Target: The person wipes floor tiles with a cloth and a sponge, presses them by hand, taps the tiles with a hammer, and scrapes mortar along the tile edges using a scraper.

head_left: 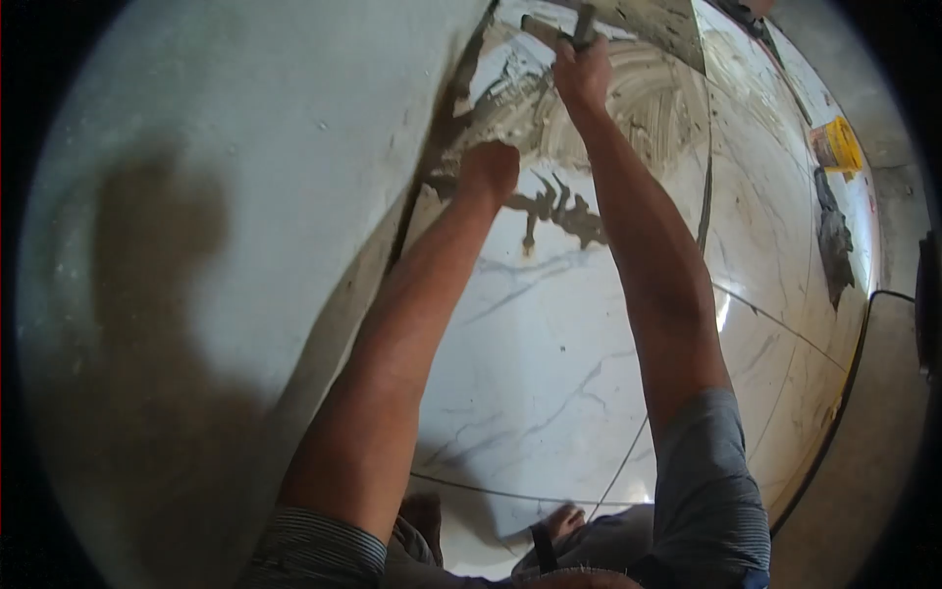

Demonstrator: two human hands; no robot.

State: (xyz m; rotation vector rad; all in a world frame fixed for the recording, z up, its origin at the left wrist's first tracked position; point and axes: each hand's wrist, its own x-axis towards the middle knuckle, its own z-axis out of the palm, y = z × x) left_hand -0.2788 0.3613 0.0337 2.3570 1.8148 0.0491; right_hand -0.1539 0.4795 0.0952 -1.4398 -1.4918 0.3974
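Observation:
My right hand (583,74) is stretched far forward, its fingers wrapped around the handle of a trowel (585,27). The trowel is over the far part of a grey mortar bed (648,108) that shows curved ridges. Closer to me and to the left, my left hand (490,169) is closed in a fist at the near edge of the mortar, beside the wall. Whatever it may hold is hidden. Just right of that fist, wet mortar smears (564,208) lie on a white marble-patterned tile (530,344).
A plain wall (245,147) runs along the left, with my shadow on it. To the right, more marbled tiles (765,226) carry a yellow bucket (836,145) and a dark, crumpled strip (834,240). My feet (564,520) are at the bottom.

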